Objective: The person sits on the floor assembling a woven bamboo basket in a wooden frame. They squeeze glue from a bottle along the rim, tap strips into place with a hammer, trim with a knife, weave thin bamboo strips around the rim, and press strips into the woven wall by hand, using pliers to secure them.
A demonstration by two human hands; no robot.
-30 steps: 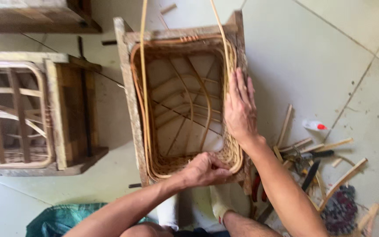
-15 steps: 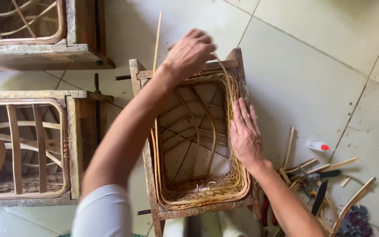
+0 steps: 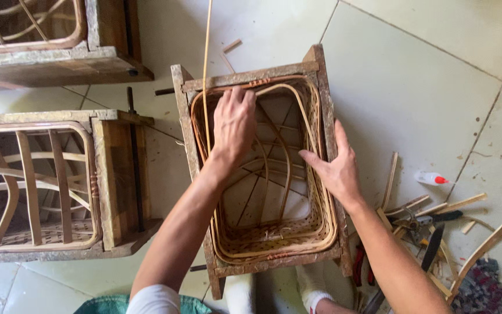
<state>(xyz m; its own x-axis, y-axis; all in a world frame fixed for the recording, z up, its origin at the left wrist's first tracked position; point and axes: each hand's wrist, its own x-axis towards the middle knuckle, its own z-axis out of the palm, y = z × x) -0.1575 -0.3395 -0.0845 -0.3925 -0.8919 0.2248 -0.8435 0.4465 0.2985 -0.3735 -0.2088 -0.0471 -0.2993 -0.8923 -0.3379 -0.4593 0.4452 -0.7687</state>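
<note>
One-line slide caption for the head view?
Left hand presses rattan strips into a basket inside a wooden frame mould; right hand steadies its rim.

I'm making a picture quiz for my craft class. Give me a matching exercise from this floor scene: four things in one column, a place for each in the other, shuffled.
Things:
1. left hand
2. right hand
3. glue bottle
4. long cane strip

Places:
A. on the tiles, right of the wooden frame
B. on the frame's right side
C. rising past the frame's far left corner
D. at the basket's far rim

Pairs: 1-D, 2-B, 3-A, 4-C
</note>
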